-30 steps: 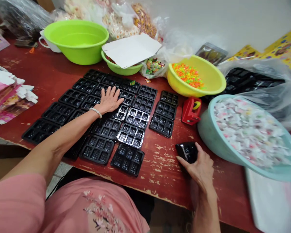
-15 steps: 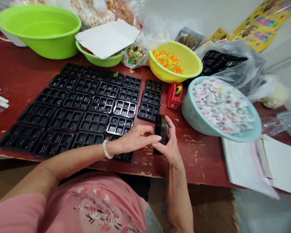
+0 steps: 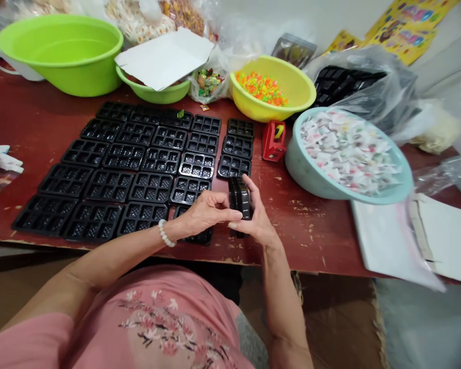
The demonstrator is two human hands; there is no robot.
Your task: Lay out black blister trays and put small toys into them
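A small stack of black plastic compartment trays stands on edge between my hands, just above the red table. My right hand grips it from the right, fingers behind and thumb on the near side. From the left, my left hand, with a beaded bracelet at the wrist, pinches the stack's near edge between thumb and fingers. Rows of the same black trays lie flat to the left. A shorter column of trays lies just beyond the stack. My left forearm partly covers the nearest trays.
A light-blue basin of wrapped sweets stands at the right. Behind are a red tape dispenser, a yellow bowl of orange and green pieces, a green bowl under white card, and a large green basin. Bagged trays sit at the back right.
My hands and the stack have shifted a little left, and the stack's ribbed side is turned more into view. The camera view has moved slightly. Both hands keep their hold.
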